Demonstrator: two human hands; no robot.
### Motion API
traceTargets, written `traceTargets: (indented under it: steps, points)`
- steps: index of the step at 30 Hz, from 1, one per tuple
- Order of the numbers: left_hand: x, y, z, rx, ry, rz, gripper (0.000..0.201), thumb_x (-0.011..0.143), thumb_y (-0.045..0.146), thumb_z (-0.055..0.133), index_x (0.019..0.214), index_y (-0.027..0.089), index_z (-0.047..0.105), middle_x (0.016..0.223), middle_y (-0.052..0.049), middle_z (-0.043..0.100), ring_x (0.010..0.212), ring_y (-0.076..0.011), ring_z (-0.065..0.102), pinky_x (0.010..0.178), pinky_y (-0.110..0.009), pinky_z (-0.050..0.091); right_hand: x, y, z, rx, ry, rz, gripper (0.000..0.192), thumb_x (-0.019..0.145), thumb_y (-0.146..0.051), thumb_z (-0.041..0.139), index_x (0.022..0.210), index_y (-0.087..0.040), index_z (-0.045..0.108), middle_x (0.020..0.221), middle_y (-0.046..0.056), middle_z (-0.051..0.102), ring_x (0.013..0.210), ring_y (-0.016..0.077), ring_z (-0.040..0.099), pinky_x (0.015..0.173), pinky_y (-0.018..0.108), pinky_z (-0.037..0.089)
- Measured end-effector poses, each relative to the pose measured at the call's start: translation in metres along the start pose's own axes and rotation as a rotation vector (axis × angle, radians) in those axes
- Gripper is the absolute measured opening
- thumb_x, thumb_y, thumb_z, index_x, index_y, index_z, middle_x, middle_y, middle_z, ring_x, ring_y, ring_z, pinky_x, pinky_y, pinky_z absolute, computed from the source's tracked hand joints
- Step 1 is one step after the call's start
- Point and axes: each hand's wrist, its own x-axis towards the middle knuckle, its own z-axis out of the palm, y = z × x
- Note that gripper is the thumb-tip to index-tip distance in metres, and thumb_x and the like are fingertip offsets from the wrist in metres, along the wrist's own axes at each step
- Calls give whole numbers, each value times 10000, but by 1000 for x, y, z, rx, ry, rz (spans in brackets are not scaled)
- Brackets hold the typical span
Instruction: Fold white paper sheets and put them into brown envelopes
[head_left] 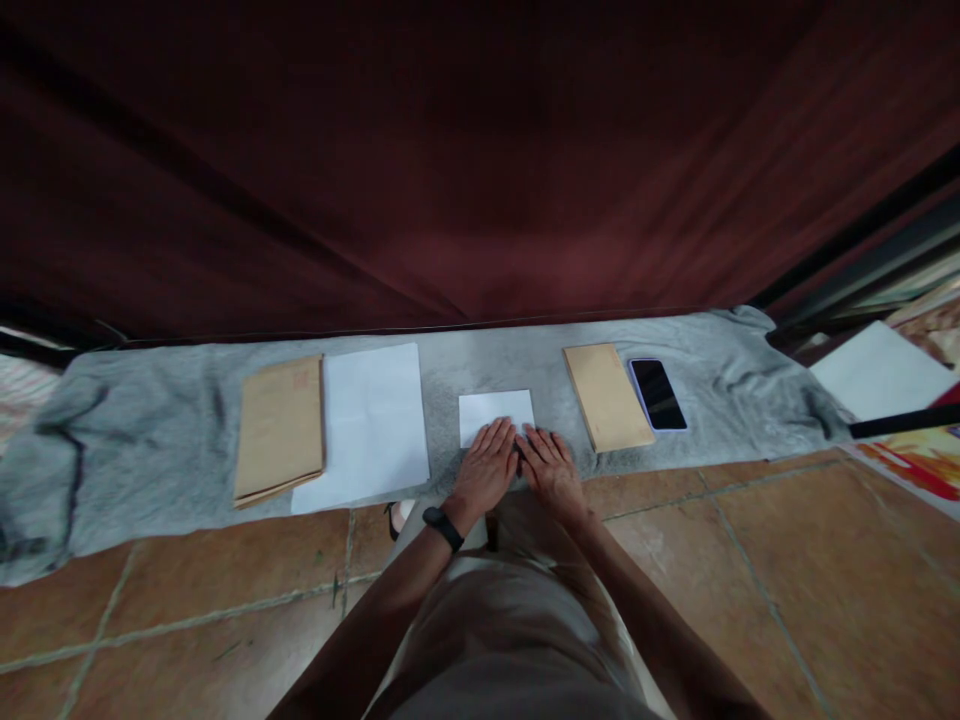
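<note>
A small white rectangle of paper (pixel 491 408), perhaps folded, lies flat on the grey cloth in front of me. My left hand (pixel 489 465), with a black band on its wrist, rests flat on the paper's near edge, fingers stretched out. Beside it, my right hand (pixel 551 468) lies flat at the paper's near right corner, its fingers also extended. The two hands nearly meet at the fingertips and cover the near edge. To the left are larger white sheets (pixel 371 425), partly under a stack of brown envelopes (pixel 279 430). Another brown envelope stack (pixel 607 397) lies to the right.
A phone (pixel 658 394) with a dark screen lies right of the right-hand envelopes. Grey cloth (pixel 161 430) covers the narrow surface. A dark red curtain-like sheet (pixel 480 200) rises behind it. At far right are a white sheet (pixel 881 370) and a dark bar (pixel 904 422).
</note>
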Motion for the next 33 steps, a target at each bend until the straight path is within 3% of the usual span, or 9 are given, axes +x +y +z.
traceTargets:
  steps: [7,17,33]
  points:
    - [18,-7,0,-8,-6,-13,526,1062,324,296,1504,80,441,1620,-132,389,1524,-220,318,1269,-413,275,-1,-1,0,-11,22,-19,426,1053,-263,449,1464,-196,537,1559,92,489,1447,266,445,1220,493,303]
    - [7,-34,-2,16,41,-189,557,1047,311,293,1538,66,388,1616,-150,382,1536,-239,289,1267,-465,261,8,1,-4,22,2,24,428,1060,-282,433,1470,-212,533,1541,67,516,1424,248,476,1228,458,298]
    - [7,-41,5,10,63,-215,572,1039,322,318,1544,61,378,1628,-165,355,1536,-267,288,1256,-485,260,52,29,14,13,-21,53,450,1070,-320,382,1484,-210,520,1580,66,466,1464,263,416,1228,494,275]
